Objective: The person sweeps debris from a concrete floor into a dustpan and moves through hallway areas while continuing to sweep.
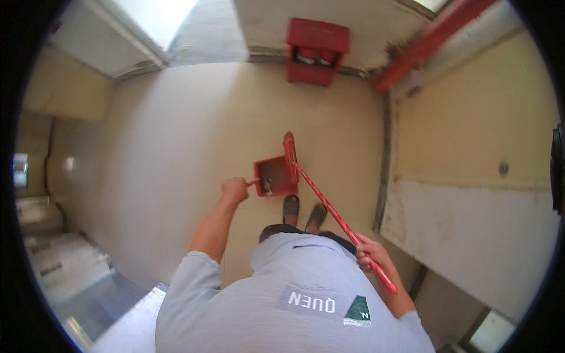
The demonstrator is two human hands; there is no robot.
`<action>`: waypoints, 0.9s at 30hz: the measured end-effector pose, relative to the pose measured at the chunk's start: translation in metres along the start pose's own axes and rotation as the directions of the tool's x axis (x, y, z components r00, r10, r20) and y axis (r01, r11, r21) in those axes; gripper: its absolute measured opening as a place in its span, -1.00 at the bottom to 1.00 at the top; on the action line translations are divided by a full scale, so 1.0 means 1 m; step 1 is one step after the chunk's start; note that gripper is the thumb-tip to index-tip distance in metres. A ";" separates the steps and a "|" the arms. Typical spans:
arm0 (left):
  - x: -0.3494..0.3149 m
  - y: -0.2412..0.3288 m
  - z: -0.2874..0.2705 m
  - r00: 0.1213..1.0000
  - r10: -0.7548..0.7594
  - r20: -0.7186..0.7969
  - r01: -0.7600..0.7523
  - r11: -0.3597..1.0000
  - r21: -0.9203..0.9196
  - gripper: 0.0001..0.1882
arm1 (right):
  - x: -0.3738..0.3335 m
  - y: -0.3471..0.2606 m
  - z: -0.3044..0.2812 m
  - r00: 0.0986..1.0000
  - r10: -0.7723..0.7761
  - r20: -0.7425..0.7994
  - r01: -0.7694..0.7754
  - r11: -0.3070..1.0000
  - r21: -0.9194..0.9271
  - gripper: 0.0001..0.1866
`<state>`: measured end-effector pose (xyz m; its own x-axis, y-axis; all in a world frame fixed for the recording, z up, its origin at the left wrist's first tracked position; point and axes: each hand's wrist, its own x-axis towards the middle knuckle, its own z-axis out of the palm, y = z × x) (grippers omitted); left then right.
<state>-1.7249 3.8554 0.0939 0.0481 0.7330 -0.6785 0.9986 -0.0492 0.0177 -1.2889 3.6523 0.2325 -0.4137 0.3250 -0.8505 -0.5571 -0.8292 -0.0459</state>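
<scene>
My left hand (235, 190) is closed around the short handle of a red dustpan (257, 172). Some light-coloured debris (268, 187) lies inside the pan, too small to name. My right hand (373, 252) grips the upper part of a long red broom handle, with the handle's end sticking out below the fist. From there the broom (325, 202) slants up and left to its red head (289, 152), which is at the dustpan's right side. Whether the bristles touch the pan or the floor, I cannot tell. My feet in dark slippers (291, 206) stand just below the dustpan.
A red box (318, 52) with an open front stands against the far wall. To its right, a red pipe (432, 44) runs along the corner. At the far left is a doorway (209, 38). A pale wall (471, 135) bounds the right, and a light-coloured surface (126, 323) lies at the lower left.
</scene>
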 end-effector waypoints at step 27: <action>-0.321 0.096 0.351 0.426 -0.741 0.519 0.613 -0.186 -0.768 -0.49 | 0.053 -0.075 -0.134 0.910 -0.396 0.121 -0.027 -0.348 -0.937 -0.35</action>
<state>-1.6519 3.3775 0.0560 -0.7299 -0.0033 -0.6835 -0.1404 0.9794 0.1453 -1.1723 3.6710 0.1212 -0.2431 0.6790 -0.6928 0.8798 -0.1464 -0.4522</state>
